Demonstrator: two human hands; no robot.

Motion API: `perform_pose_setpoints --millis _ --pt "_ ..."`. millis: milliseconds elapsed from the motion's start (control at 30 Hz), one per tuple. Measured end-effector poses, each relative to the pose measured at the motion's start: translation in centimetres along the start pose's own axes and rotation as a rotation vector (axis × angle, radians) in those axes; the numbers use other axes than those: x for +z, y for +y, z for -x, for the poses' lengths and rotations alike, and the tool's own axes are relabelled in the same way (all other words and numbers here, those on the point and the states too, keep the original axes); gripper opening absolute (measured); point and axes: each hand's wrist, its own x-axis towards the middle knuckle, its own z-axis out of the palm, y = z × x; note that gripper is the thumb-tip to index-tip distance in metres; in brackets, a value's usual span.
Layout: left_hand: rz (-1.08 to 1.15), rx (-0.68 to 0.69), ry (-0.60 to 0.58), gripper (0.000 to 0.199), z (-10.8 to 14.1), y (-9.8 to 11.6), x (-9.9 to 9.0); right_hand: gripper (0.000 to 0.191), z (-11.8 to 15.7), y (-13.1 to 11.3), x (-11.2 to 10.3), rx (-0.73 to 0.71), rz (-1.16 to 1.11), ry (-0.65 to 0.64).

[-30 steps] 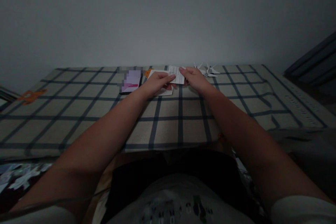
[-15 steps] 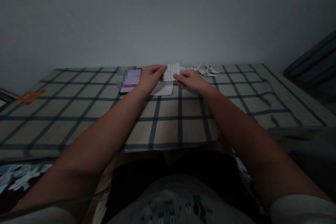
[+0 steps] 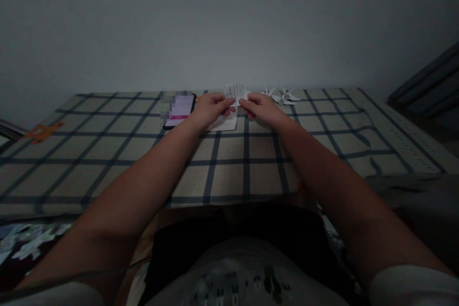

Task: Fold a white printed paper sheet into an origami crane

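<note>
A small printed piece of paper (image 3: 235,91) is held upright between my two hands, near the back of the table. My left hand (image 3: 214,109) pinches its lower left part between thumb and fingers. On the other side, my right hand (image 3: 260,106) grips the lower right part, its thumb close to the left thumb. Beneath my left hand lies a flat printed sheet (image 3: 225,123), partly covered by it. Several folded white paper shapes (image 3: 285,97) with pointed tips rest just beyond my right hand.
A phone (image 3: 179,111) with a lit screen lies left of my left hand. An orange object (image 3: 43,132) is at the table's far left. The checkered tablecloth (image 3: 229,177) reaches back to the wall (image 3: 229,24).
My left hand has shifted its hold from the paper's upper left edge down to its lower part. The paper has tilted slightly, and both thumbs are now closer together.
</note>
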Motion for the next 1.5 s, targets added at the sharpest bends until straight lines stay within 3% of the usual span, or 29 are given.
perform_pose_setpoints --millis 167,467,700,933,1067,1300,1500 --pt "-0.023 0.016 -0.003 0.04 -0.2 -0.2 -0.2 0.011 0.0 0.3 0.2 0.007 -0.046 -0.025" --pt "0.06 -0.049 -0.093 0.043 -0.1 -0.2 0.2 0.011 -0.2 0.2 0.0 0.007 -0.015 0.015" --pt "0.165 -0.057 -0.007 0.041 -0.3 -0.3 0.1 0.03 -0.2 -0.4 0.1 0.068 -0.092 0.051" --pt "0.296 -0.114 0.007 0.039 -0.2 -0.1 0.5 0.037 -0.2 -0.1 0.1 0.109 -0.162 0.034" --pt "0.324 -0.12 0.008 0.035 -0.3 -0.1 0.3 0.04 -0.3 0.0 0.0 0.066 -0.099 0.053" --pt "0.263 -0.179 -0.069 0.029 -0.4 -0.5 0.6 0.03 -0.9 1.0 -0.7 -0.083 0.047 0.124" --pt "0.284 -0.257 -0.01 0.02 -0.5 -0.4 0.7 0.021 -1.2 1.8 -1.1 -0.273 0.181 0.224"
